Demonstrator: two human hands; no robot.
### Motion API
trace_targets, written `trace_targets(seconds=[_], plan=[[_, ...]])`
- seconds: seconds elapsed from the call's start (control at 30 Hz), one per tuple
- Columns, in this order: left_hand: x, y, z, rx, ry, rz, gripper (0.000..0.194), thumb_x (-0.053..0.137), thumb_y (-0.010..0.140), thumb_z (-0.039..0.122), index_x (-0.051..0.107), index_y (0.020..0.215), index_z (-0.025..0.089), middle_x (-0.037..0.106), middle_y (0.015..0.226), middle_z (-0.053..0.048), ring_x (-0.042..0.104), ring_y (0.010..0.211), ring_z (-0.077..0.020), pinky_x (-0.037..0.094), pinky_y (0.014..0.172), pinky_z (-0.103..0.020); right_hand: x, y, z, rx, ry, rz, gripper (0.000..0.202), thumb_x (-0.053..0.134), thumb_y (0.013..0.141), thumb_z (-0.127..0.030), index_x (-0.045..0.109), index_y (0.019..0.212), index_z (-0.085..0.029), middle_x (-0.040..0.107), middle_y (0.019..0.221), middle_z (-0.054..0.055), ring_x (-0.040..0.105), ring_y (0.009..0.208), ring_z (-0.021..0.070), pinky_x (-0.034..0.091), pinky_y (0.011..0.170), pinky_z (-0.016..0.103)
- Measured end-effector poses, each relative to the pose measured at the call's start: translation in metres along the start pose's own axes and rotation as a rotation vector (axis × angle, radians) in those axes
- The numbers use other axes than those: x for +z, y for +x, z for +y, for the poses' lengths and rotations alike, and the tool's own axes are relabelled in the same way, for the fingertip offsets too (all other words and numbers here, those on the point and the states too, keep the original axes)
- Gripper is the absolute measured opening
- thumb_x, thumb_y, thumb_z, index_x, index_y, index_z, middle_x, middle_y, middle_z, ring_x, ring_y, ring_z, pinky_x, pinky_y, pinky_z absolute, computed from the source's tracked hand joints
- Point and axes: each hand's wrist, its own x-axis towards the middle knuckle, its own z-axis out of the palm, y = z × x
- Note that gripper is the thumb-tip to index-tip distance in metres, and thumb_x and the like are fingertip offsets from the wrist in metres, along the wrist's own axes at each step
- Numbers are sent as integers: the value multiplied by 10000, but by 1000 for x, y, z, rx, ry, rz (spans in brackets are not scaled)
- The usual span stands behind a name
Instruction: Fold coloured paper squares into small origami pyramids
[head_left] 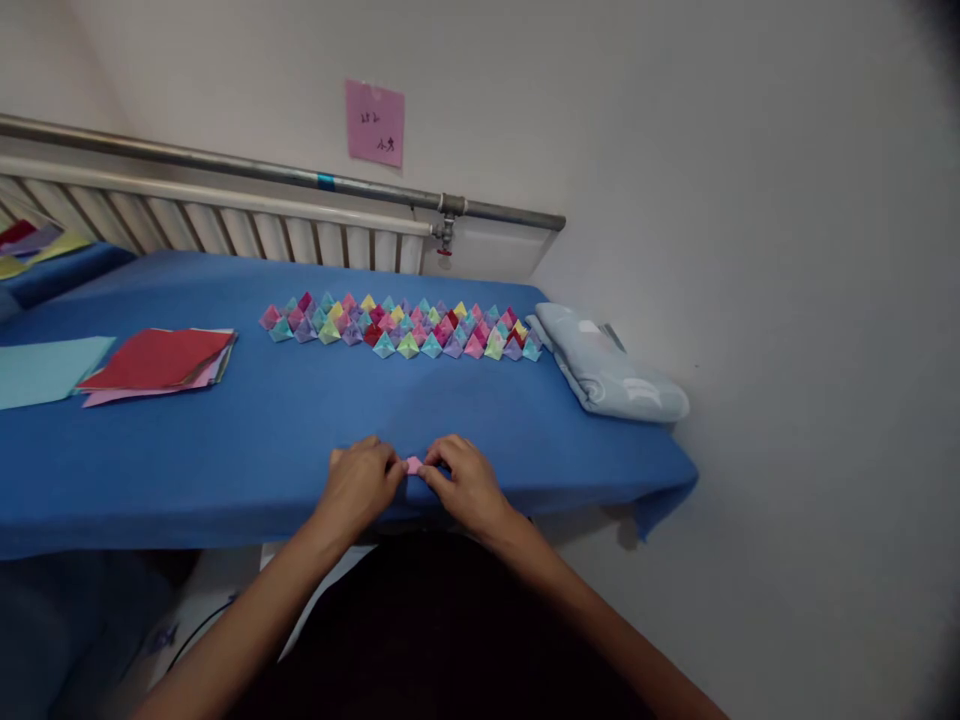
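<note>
Pink paper piece (413, 466) was held between left hand (363, 480) and right hand (465, 484), near the front edge of the blue cloth (300, 425) | judged light, thin, easily creased or crushed; best taken by its edges | left: thumb and finger were pinched on its left side | right: its right side was pinched likewise

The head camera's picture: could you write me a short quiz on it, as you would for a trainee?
1. What colour is the paper piece pinched between the left hand and the right hand?
2. True or false: in the picture, the folded cloth lies right of the small paper shapes.
3. What is above the metal pipe? A) a mirror; B) a pink note; C) a clock.

Key: 1. pink; 2. true; 3. B.
</note>
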Motion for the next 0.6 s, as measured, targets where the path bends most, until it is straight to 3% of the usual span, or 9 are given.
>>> trace_targets(seconds=[0.23, 0.6], plan=[[-2, 1, 2, -33, 10, -18, 316, 445, 916, 353, 688, 813, 180, 681, 916, -87, 630, 926, -252, 415, 779, -373, -5, 8, -2, 66, 0, -47, 213, 680, 819, -232, 562, 648, -186, 521, 690, -33, 476, 662, 107, 340, 618, 234], [3, -3, 7, -41, 73, 16, 343, 399, 933, 358, 675, 891, 158, 672, 976, -127, 612, 983, -290, 423, 808, -415, -12, 17, -10, 178, -81, -158, 205, 703, 805, -268, 601, 651, -176, 519, 695, -34, 457, 611, 90, 300, 558, 226]])
